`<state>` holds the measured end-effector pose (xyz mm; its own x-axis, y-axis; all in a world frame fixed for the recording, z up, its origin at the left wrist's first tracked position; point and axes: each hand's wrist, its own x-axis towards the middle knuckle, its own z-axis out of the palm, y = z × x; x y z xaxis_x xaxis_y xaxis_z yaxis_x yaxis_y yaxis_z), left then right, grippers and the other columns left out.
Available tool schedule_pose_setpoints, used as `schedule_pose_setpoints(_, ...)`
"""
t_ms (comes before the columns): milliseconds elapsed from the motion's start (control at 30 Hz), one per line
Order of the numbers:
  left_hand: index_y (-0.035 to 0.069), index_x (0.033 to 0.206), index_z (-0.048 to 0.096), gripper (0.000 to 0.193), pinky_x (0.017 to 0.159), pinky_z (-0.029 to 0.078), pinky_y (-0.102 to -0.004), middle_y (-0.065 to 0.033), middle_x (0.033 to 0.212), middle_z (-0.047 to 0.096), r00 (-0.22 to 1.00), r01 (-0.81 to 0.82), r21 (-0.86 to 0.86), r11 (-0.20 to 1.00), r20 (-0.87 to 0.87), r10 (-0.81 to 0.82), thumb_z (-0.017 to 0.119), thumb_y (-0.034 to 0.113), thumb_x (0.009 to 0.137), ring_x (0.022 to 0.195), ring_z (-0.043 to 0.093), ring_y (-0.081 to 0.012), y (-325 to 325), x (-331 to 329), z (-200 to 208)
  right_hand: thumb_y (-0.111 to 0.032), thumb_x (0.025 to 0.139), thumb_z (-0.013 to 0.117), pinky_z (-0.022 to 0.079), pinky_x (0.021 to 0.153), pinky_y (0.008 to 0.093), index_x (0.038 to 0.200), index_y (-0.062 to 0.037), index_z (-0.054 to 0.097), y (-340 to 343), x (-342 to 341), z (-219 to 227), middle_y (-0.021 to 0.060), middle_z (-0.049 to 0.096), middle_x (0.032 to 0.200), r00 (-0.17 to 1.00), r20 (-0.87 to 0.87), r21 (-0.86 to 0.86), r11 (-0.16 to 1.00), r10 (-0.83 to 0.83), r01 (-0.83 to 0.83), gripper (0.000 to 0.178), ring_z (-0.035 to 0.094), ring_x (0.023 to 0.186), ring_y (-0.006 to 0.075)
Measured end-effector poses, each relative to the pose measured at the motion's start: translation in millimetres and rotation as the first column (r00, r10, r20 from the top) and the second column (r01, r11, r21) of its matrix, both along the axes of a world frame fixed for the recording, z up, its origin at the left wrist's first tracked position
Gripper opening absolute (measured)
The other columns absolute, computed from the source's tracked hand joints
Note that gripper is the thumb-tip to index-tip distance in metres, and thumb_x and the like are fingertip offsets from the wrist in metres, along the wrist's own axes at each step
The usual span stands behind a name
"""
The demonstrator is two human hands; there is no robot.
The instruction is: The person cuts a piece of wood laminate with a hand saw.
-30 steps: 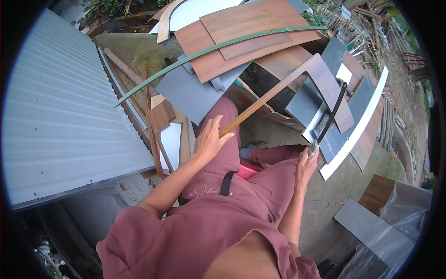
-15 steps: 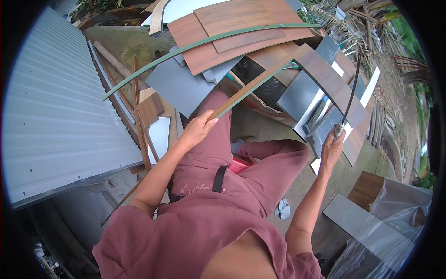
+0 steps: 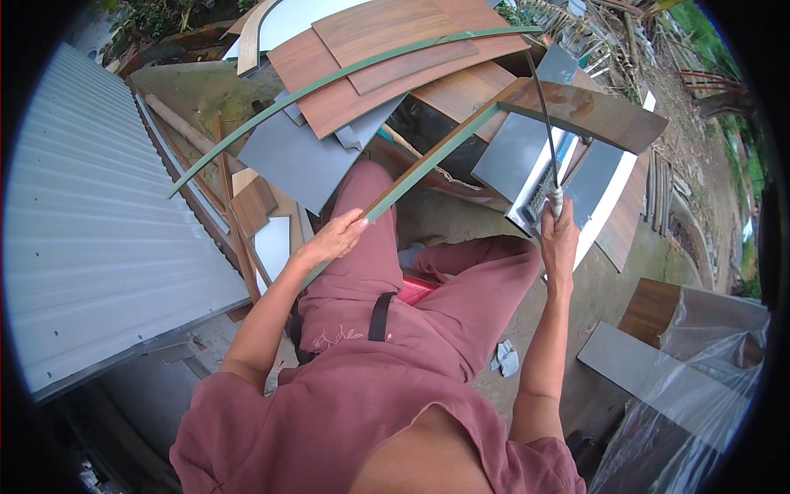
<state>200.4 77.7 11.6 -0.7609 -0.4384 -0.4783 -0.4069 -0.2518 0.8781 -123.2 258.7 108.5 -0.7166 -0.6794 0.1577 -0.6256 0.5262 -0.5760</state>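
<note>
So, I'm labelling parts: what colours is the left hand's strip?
The long strip is brown and green; see the head view.

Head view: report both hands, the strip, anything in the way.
Left hand gripping green-edged strip. Right hand gripping pale-handled tool. Strip's far end at brown board. Panels heaped ahead, possibly in the way.

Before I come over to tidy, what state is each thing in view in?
Wood strip: held, slanted
Tool: held, thin end pointing away from the body
Left grip: closed on wood strip
Right grip: closed on tool
Brown boards: stacked, overlapping
Green strip: lying across boards
Plastic sheet: draped, wrinkled
</note>
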Motion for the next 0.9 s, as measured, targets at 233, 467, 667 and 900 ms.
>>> schedule_pose_setpoints(233,0.007,0.085,0.051,0.051,0.042,0.030,-0.0220,0.0041,0.056,0.036,0.997,-0.021,0.143,0.990,0.077,0.010,0.038,0.056,0.094,0.044,0.032,-0.0056,-11.8,53.2,-16.4,-0.019,0.089,0.052,0.043,0.064,0.0508,0.105,-0.0050,0.049,-45.0,23.2,1.4,0.0255,0.060,0.073,0.982,0.007,0.175,0.966,0.191,-0.189,0.022,0.059,0.074,0.0451)
schedule_pose_setpoints(467,0.005,0.076,0.049,0.067,0.047,0.034,-0.0249,0.0030,0.053,0.034,0.975,0.007,0.196,0.981,0.218,-0.050,0.030,0.068,0.089,0.045,0.034,-0.0093,-27.2,83.6,-39.5,-0.019,0.087,0.055,0.047,0.064,0.0525,0.097,-0.0016,0.048,-74.5,42.9,-31.6,0.0262,0.061,0.069,0.948,-0.005,0.283,0.910,0.319,-0.305,0.021,0.061,0.071,0.0437)
schedule_pose_setpoints(667,0.004,0.075,0.050,0.072,0.051,0.035,-0.0261,0.0014,0.055,0.038,0.958,0.040,0.147,0.988,0.277,-0.079,0.034,0.073,0.084,0.048,0.036,-0.0113,-21.4,105.5,-69.2,-0.020,0.088,0.053,0.048,0.065,0.0533,0.100,-0.0008,0.046,-62.9,59.7,-56.4,0.0266,0.062,0.072,0.944,0.088,0.329,0.885,0.318,-0.328,0.024,0.062,0.072,0.0444)
schedule_pose_setpoints(900,-0.005,0.101,0.055,0.064,0.072,0.047,-0.0359,-0.0161,0.080,0.059,0.909,0.114,-0.323,0.939,0.416,0.032,0.049,0.058,0.086,0.077,0.060,-0.0269,-18.6,98.0,-73.1,-0.022,0.090,0.051,0.045,0.068,0.0561,0.103,-0.0038,0.043,-58.3,63.4,-69.4,0.0289,0.061,0.074,0.952,0.169,0.347,0.888,0.257,-0.302,0.024,0.059,0.075,0.0472)
